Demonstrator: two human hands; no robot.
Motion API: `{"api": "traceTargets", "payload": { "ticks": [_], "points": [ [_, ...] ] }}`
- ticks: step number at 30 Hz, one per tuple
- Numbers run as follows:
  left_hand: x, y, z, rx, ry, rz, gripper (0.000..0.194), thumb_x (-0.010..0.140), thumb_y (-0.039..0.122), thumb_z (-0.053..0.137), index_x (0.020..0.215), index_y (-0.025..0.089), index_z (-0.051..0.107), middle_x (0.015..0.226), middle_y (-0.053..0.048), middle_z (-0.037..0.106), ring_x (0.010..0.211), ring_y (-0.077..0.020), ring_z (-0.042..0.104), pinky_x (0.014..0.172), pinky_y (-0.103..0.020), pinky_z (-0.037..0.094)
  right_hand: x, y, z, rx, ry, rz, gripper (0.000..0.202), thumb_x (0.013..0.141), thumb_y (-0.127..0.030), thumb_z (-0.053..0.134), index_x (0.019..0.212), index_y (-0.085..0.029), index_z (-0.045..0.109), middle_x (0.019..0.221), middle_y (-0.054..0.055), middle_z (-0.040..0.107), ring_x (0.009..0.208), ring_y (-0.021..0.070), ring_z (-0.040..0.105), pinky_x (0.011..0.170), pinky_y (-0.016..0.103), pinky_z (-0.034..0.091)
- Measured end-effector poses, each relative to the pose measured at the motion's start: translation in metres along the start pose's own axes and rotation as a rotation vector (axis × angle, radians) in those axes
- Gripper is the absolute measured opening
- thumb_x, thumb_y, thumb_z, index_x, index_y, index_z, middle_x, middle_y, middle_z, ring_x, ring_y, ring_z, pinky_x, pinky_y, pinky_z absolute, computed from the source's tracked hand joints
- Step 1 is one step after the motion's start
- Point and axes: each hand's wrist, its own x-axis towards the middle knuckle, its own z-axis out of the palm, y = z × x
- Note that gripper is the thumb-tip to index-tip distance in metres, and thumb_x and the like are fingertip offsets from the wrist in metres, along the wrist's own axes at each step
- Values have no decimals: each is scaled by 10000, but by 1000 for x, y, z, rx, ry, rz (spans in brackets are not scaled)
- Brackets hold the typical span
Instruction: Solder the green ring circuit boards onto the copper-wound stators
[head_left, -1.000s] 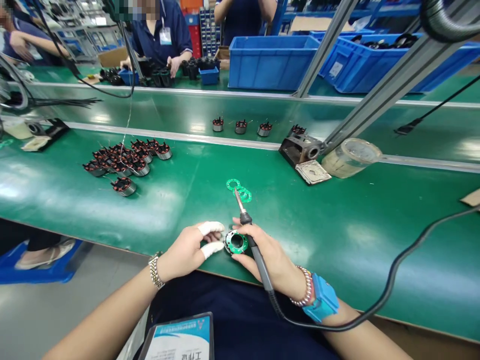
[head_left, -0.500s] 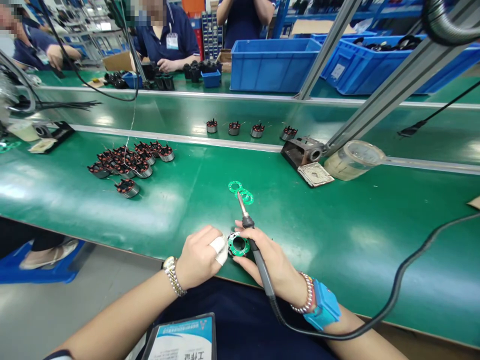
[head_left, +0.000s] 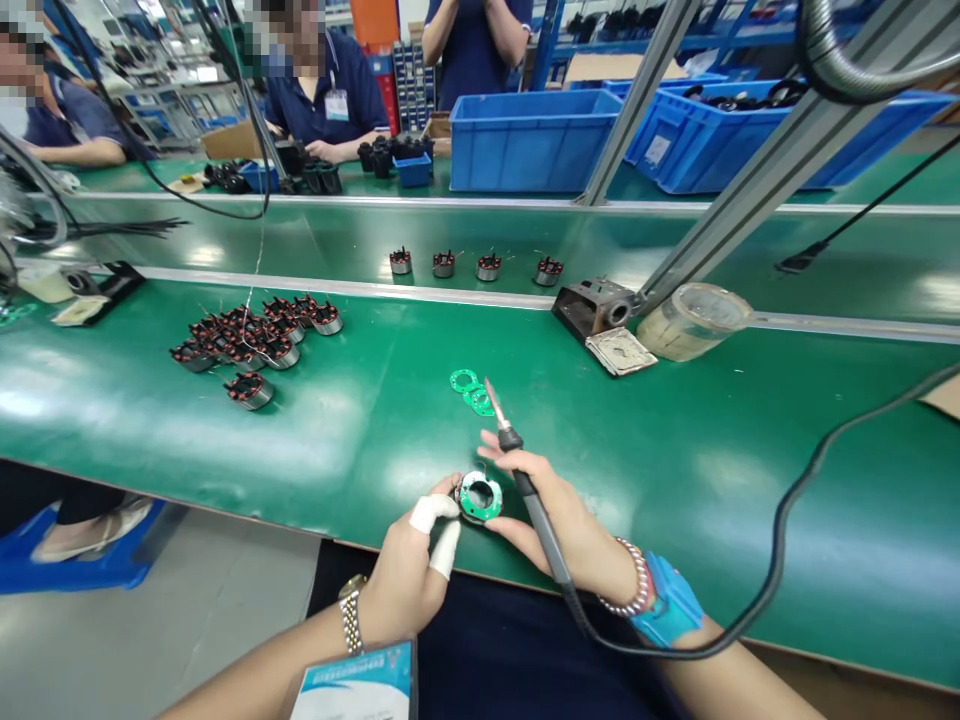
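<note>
My left hand (head_left: 409,570), with white covers on its thumb and a finger, grips the left side of a small motor stator. A green ring-shaped circuit board (head_left: 478,513) lies on the stator's top, around its dark centre hole. My right hand (head_left: 574,525) is closed around a soldering iron (head_left: 543,530), whose tip points up and away from me. The right thumb reaches to the stator's right edge; whether it presses there I cannot tell. Just beyond the stator, several loose green ring boards (head_left: 472,396) overlap on the green bench, close to the iron's tip.
Several wound stators (head_left: 251,335) cluster at the left, and more (head_left: 488,267) line the raised ledge. An iron stand (head_left: 596,303) with a pad and a cloudy plastic tub (head_left: 694,325) stand right. The iron's black cable (head_left: 784,560) crosses the right side. Co-workers sit beyond blue crates (head_left: 532,150).
My left hand's bunched fingers have straightened and now hold the stator from its left side. My right hand has shifted slightly right with the iron. The stator is turned a little.
</note>
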Motion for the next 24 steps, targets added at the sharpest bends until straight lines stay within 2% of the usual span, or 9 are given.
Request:
{"api": "traceTargets", "payload": {
  "ticks": [3,6,9,13,16,18,22,24],
  "points": [
    [9,-3,-9,-20,-32,17,253,850,138,420,1099,171,451,1035,-95,660,970,-177,628,819,-295,535,-3,-2,-8,-33,-8,23,474,775,-184,596,1178,-224,350,1261,137,499,1234,222,421,977,397,416],
    [19,-7,-16,95,-42,205,237,855,179,463,1088,167,507,938,-80,687,854,-179,659,761,-301,551,-5,-3,-9,-53,-20,10,444,776,-195,605,1157,-216,378,1296,150,462,1222,224,437,969,394,425],
    [27,-10,-19,173,-20,409,195,864,161,450,1028,154,555,914,-91,687,838,-175,653,776,-323,542,-5,-2,-6,-50,-2,-11,435,781,-206,609,1150,-214,379,1237,141,514,1229,224,427,967,403,428],
    [29,-9,-21,210,6,488,203,865,146,436,1024,123,561,891,-109,685,836,-178,645,772,-330,540,-5,-2,-3,-76,22,-19,421,784,-213,612,1145,-204,395,1239,158,503,1213,231,446,952,397,445],
    [29,-9,-20,224,41,467,197,854,118,432,979,135,584,849,-95,686,784,-168,645,737,-320,546,-7,-4,5,-129,92,-3,403,788,-222,607,1135,-199,403,1220,164,513,1182,245,477,925,395,469],
    [30,-8,-17,234,66,404,177,839,120,452,926,138,606,803,-89,683,733,-167,642,685,-308,551,-9,-6,12,-169,158,16,392,799,-227,593,1139,-194,402,1196,165,526,1155,252,502,909,392,483],
    [29,-3,-4,193,178,180,121,810,179,518,755,154,623,671,-56,664,605,-155,629,573,-276,550,-11,-10,24,-216,255,38,364,824,-237,560,1149,-190,403,1235,177,489,1146,256,509,907,386,487],
    [25,0,1,106,241,83,110,809,186,528,779,160,630,736,-61,687,674,-163,655,629,-284,567,-11,-12,26,-226,270,30,363,830,-237,554,1155,-188,402,1258,182,469,1158,256,498,906,380,489]
  ]
}}
